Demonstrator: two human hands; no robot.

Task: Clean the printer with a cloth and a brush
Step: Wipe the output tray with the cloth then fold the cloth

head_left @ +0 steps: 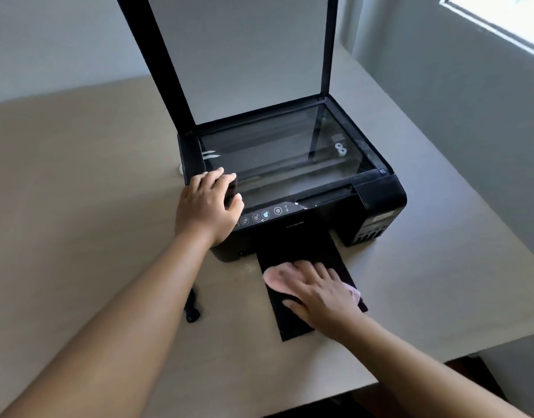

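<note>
the soft, light cloth (pixel 274 279) is pressed flat by the straight-fingered right hand (pixel 320 294) onto the printer's (pixel 380 197) thin, probably flexing output tray (pixel 301 248) at lower centre, while the left hand's (pixel 207 206) grip is curled at the printer's near-left corner, its contents not discernible.

This looks like a room in a home or a small office, arranged as a plain work corner. A beige tabletop (pixel 78 176) fills the corner where two bare, grey-painted walls (pixel 440 86) meet. A white-framed window (pixel 500 19) at the upper right lets daylight fall across the right-hand wall. On the tabletop sits a black all-in-one inkjet printer (pixel 380 203), with its scanner lid (pixel 244 55) raised over the glass and its ink tanks (pixel 375 229) at the front right. It is a compact desk machine of the household or small-office kind.
</note>
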